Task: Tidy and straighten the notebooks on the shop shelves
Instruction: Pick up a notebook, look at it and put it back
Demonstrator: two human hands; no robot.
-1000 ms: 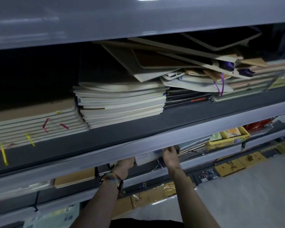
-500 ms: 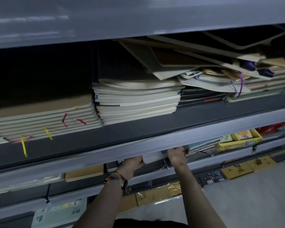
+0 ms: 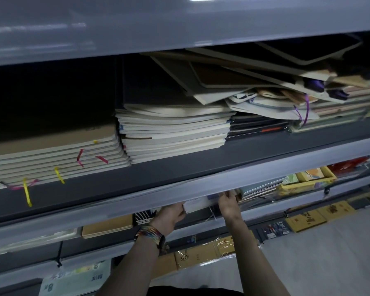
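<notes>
Both my hands reach under the grey shelf lip (image 3: 179, 189) into the lower shelf. My left hand (image 3: 171, 216) grips the left end of a white notebook (image 3: 198, 205). My right hand (image 3: 229, 205) holds its right end, fingers partly hidden behind the lip. On the shelf above lie a brown-covered stack with ribbon markers (image 3: 58, 154), a cream stack (image 3: 173, 133), and a messy heap of tilted notebooks (image 3: 265, 88) at the right.
Kraft notebooks (image 3: 107, 228) and a striped one (image 3: 144, 216) sit left of my hands. Wrapped notebooks (image 3: 263, 190) and a yellow box (image 3: 310, 178) lie to the right. Lower shelves hold brown boxed items (image 3: 305, 221). Grey floor (image 3: 318, 259) is at lower right.
The view has drifted so the shelves sit further right in the frame. My hands stay on the white notebook under the lip, barely shifting.
</notes>
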